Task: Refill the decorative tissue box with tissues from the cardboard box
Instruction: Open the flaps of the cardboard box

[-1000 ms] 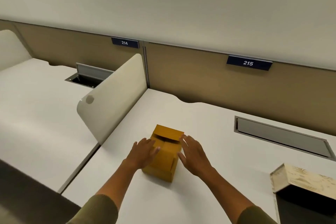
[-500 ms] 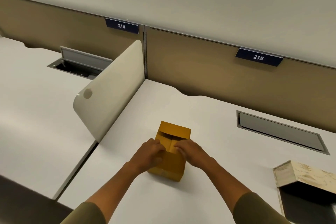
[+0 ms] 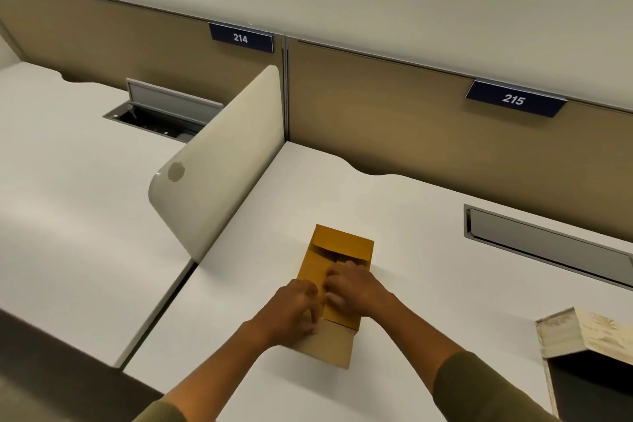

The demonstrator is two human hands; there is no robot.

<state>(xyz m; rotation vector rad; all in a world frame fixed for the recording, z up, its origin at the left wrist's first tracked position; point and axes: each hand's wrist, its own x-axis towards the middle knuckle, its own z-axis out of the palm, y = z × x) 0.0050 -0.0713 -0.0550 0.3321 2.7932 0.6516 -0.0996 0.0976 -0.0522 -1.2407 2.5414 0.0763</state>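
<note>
A small brown cardboard box stands on the white desk, its top flaps folded shut. My left hand presses against the box's near left side, fingers curled on it. My right hand lies on the top, fingertips at the seam of the flaps. At the right edge sits the decorative tissue box, cream with a pale leaf pattern, its dark open inside facing me. No tissues are visible.
A cream divider panel stands left of the cardboard box, with a second desk beyond it. Tan partition walls with signs 214 and 215 close the back. A shut cable hatch lies at the right.
Both hands have closed in from beside the box onto it; the right hand's fingers now work at the top flaps. The camera view has shifted right and closer.
</note>
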